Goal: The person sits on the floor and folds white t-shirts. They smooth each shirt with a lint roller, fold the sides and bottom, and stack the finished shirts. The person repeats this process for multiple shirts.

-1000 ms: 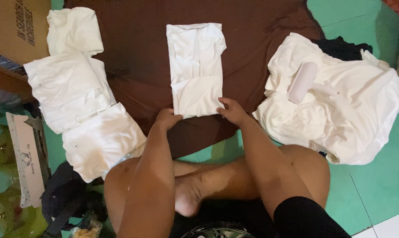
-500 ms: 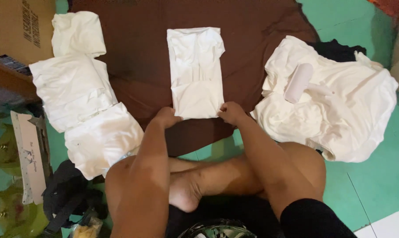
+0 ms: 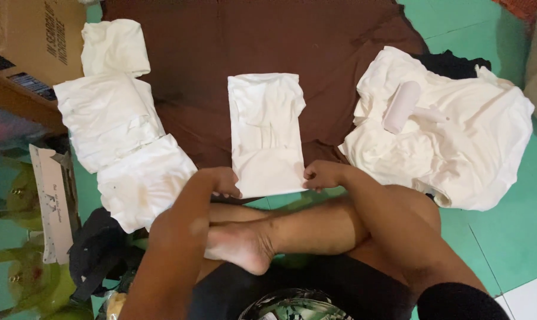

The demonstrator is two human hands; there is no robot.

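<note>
Left hand [image 3: 221, 181]: pinches near left corner of folded white shirt [image 3: 267, 133].
Right hand [image 3: 322, 175]: pinches near right corner.
Done: three folded shirts [image 3: 111, 115] left of the fingers.
Left: unfolded pile [image 3: 458, 136] to their right.

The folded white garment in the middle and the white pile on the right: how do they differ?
The middle garment is folded into a neat narrow rectangle; the pile is loose and crumpled. The garment lies on the brown cloth; the pile lies partly on the green floor. The left hand and right hand hold the garment's near corners; a pale roller lies on the pile. Both are white fabric.
</note>
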